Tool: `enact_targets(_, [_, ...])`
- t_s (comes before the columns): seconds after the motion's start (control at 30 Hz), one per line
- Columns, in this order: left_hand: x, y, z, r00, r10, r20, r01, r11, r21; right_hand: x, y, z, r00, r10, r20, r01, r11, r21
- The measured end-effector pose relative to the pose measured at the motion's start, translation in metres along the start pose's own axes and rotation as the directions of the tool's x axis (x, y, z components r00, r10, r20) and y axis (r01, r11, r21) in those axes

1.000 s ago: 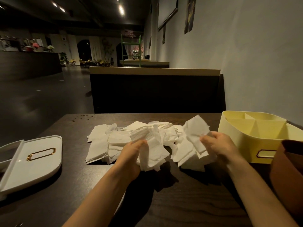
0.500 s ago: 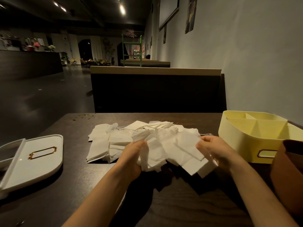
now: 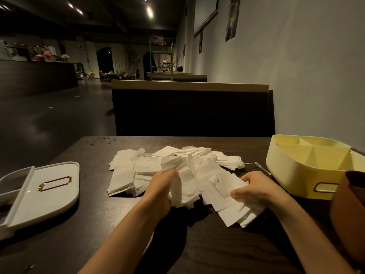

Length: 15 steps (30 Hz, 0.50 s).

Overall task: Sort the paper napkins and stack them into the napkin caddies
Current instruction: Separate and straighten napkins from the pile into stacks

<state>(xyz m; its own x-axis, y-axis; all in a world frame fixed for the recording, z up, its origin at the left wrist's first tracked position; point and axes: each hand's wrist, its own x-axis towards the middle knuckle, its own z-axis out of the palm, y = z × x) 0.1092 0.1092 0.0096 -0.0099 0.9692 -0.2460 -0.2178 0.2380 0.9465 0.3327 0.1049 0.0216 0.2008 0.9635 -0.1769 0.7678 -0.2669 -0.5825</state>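
Dark wood table: takes up the whole lower half of the view, and everything below sits on it.
Bench back: dark with a pale top edge, right behind the far side of the table, against the wall on the right.
Napkin pile: white paper napkins, a loose messy heap in the middle of the table. Some are flat and squared up on the left, the rest are crumpled and overlapping.
Yellow caddy: on the right side of the table, just beside the pile. It's open on top with partitions splitting it into compartments, and has a little label frame on the near wall.
White caddy: at the left edge, well apart from the pile, gold label frame facing up. Honestly can't tell if it's on its side or what.
Brown container: cut off at the right edge, in front of the yellow caddy.
Left hand: fingers curled tight around a scrunched bunch at the near edge of the pile.
Right hand: thumb on top and fingers underneath, pinching a fan of flat napkins that hangs down toward the table.
Crumbs: a few dark specks near the far left corner.
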Motion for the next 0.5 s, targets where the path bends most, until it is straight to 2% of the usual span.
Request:
enact_targets(0.17, [0.004,-0.002,-0.001,1.0,0.011,-0.002,-0.011,1.0,-0.003,-0.007,-0.007,-0.003,0.999,-0.044,0.018,0.044,0.999,-0.021])
enact_targets(0.33, [-0.002,0.006,0.002,0.993,-0.088,-0.078,0.095,0.99,0.1,-0.009,-0.009,-0.001,0.989,-0.118,0.087,0.105,0.983,0.149])
enact_targets(0.4, [-0.003,0.009,0.001,0.989,-0.115,-0.096,0.123,0.99,0.074,-0.006,-0.003,-0.003,0.99,-0.138,-0.008,0.136,0.966,0.219])
enact_targets(0.43, [-0.004,0.009,0.001,0.987,-0.118,-0.104,0.125,0.991,0.056,-0.002,0.001,-0.005,0.989,-0.124,-0.086,0.138,0.973,0.184])
enact_targets(0.5, [-0.003,0.009,-0.001,0.986,-0.111,-0.123,0.117,0.992,0.049,0.007,0.01,-0.006,0.971,-0.059,-0.233,0.062,0.998,0.004])
